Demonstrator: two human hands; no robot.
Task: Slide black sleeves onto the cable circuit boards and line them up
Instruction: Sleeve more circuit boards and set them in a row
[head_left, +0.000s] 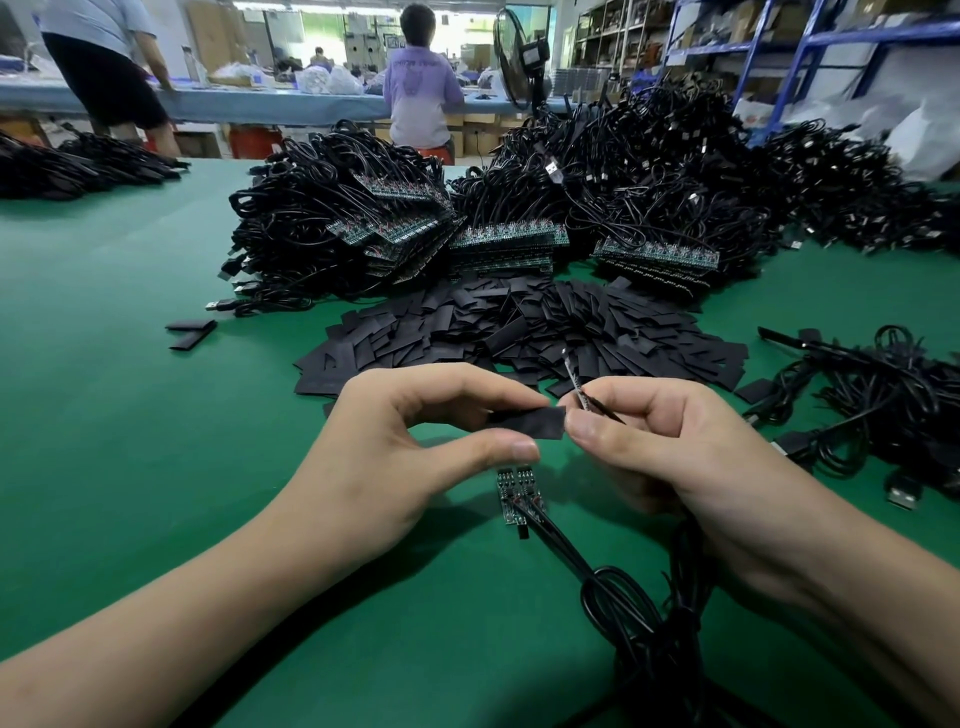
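black sleeve (535, 422) lies 9 to 3 o'clock, mouth at 3
left hand (415, 431) pinches it; right hand (670, 447) pinches the circuit board (575, 382) just beside that mouth, board tilted toward 11 o'clock.

Tabletop (130, 415) is showing solid green. Held sleeve (535, 422), sleeve pile (519, 327) and cable bundles (649, 171) are all reading black. Circuit boards (517, 493) on the tabletop are showing dark green with red spots. Shelving (810, 52) is reading blue, far shirt (421, 93) lilac.

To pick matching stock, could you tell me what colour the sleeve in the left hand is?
Black; the sleeve shows best in the head view.
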